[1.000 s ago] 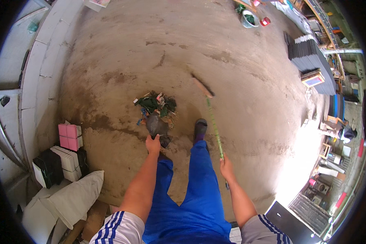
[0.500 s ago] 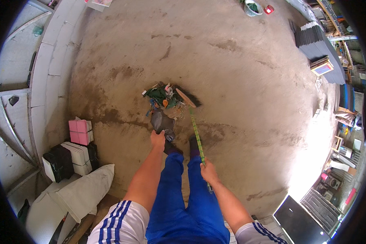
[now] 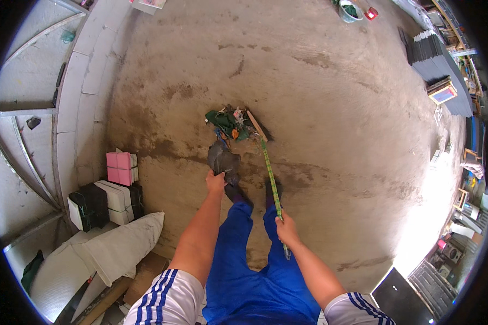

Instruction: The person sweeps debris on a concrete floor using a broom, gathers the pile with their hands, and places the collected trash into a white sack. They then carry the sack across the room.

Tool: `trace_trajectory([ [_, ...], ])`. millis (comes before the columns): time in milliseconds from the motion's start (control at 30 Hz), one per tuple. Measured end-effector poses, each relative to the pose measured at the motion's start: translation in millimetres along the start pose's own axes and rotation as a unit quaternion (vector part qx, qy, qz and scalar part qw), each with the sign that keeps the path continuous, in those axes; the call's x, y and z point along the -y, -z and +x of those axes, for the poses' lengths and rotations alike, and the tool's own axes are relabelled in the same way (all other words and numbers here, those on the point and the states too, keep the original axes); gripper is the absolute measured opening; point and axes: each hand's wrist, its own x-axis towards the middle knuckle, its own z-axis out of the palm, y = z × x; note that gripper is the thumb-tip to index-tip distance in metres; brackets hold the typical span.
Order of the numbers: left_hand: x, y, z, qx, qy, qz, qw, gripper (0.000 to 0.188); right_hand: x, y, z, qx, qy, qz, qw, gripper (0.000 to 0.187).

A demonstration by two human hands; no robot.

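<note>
In the head view, a brown, bare, stained floor (image 3: pixel 331 108) spreads across the room, its darker patches running in a rough band beside the work, while strong light whitens its right side. Along the left runs a wall of pale grey blocks (image 3: pixel 73 108). On the floor ahead of the feet lies a loose heap of dark green, orange and pale scraps (image 3: pixel 225 119). The left hand (image 3: pixel 216 181) is closed on the near end of a dark grey, crumpled, plastic-looking bag (image 3: pixel 222 160), which lies at the heap's near edge. The right hand (image 3: pixel 287 228) grips the green patterned handle of a long broom (image 3: pixel 270 173), whose tan head with dark bristles stands against the heap's right side. To the left, near the wall, sit a pink tied bundle (image 3: pixel 119 167), a white tied block (image 3: pixel 116 200) and a large off-white sack (image 3: pixel 127 246). Well apart at the top right are a pale bucket (image 3: pixel 348 12) and a small red container (image 3: pixel 371 13); below them, farther right, stands a stack of dark grey sheets (image 3: pixel 434 65).
</note>
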Motion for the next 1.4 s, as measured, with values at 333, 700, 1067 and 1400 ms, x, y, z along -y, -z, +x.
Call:
trace_trajectory([
  [333,-5.2,50.0,63.4,-0.035,0.096,-0.006,0.995,0.066,37.3,-34.6,-78.3,-0.068,-0.043,0.042,0.996,0.056],
  [700,-11.3,103.8,98.8,0.054,0.065,0.085,0.993,0.056,50.0,-197.0,-36.3,-0.127,-0.113,0.153,0.973,0.047],
  [1067,-0.6,140.6,110.0,0.035,0.045,0.106,0.993,0.049,185.2,-175.4,-84.8,-0.014,-0.199,0.411,0.89,0.038],
  [1400,9.4,117.9,97.7,0.062,0.001,0.104,0.993,0.025,53.0,-182.1,-99.1,-0.177,-0.228,0.266,0.92,0.039],
])
